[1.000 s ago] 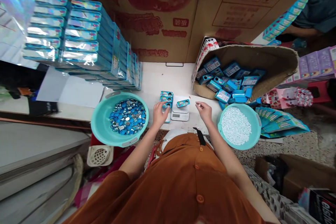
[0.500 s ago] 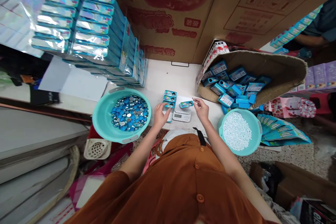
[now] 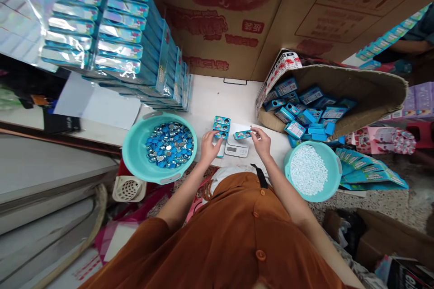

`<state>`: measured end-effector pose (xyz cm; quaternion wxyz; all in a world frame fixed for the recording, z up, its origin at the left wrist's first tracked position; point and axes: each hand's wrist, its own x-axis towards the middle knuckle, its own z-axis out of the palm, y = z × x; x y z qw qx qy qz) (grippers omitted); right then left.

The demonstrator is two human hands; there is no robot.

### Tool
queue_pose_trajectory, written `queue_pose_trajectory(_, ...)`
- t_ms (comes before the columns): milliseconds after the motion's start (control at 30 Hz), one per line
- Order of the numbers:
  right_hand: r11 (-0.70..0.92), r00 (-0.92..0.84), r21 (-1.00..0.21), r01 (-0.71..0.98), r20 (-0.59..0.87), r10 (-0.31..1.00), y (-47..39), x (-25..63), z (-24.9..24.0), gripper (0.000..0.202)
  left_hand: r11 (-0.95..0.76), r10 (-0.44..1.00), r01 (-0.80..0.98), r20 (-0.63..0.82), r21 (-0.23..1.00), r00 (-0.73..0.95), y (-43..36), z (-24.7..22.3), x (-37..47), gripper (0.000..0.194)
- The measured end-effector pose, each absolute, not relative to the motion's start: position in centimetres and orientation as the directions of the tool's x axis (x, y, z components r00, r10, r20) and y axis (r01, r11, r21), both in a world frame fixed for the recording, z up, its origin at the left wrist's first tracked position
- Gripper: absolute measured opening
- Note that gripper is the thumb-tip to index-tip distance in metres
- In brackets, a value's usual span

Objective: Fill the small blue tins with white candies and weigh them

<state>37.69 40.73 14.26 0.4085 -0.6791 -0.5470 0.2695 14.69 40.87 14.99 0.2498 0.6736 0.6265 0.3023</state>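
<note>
Several small blue boxes with printed tops stand in a short row on the white table. My left hand is at the row's near end, thumb and fingers curled round the corner of the nearest box. On a small white scale sits another blue box, lying slightly askew. My right hand pinches this box at its right end. Whether anything tiny is between those fingertips cannot be made out.
To the left is a teal basin of blue-and-silver caps; to the right, a basin of small white pieces. An open carton holds several blue boxes. Wrapped blue packs are stacked back left, before large cardboard boxes.
The right fingertips have closed in on the right end of the box on the scale. The left hand stays at the row. The whole view has shifted slightly.
</note>
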Motion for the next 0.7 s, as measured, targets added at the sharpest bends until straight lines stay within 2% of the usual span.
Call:
queue_pose_trajectory(267, -0.026, 0.169, -0.756, 0.654, 0.112, 0.979, 40.3, 37.9, 14.0, 0.028, -0.102, 0.994, 0.691, 0.094, 0.716, 0.05, 41.4, 15.0, 15.1, 0.024)
queue_pose_trajectory(467, -0.09, 0.284, -0.8, 0.593, 0.104, 0.953, 38.7, 40.1, 14.8, 0.033, -0.092, 0.996, 0.694, 0.07, 0.714, 0.06, 41.6, 14.7, 15.5, 0.026)
queue_pose_trajectory(700, -0.276, 0.467, -0.751, 0.599, 0.049, 0.883, 32.6, 44.8, 13.1, 0.034, -0.118, 0.993, 0.697, 0.101, 0.707, 0.066, 41.9, 15.2, 15.7, 0.027)
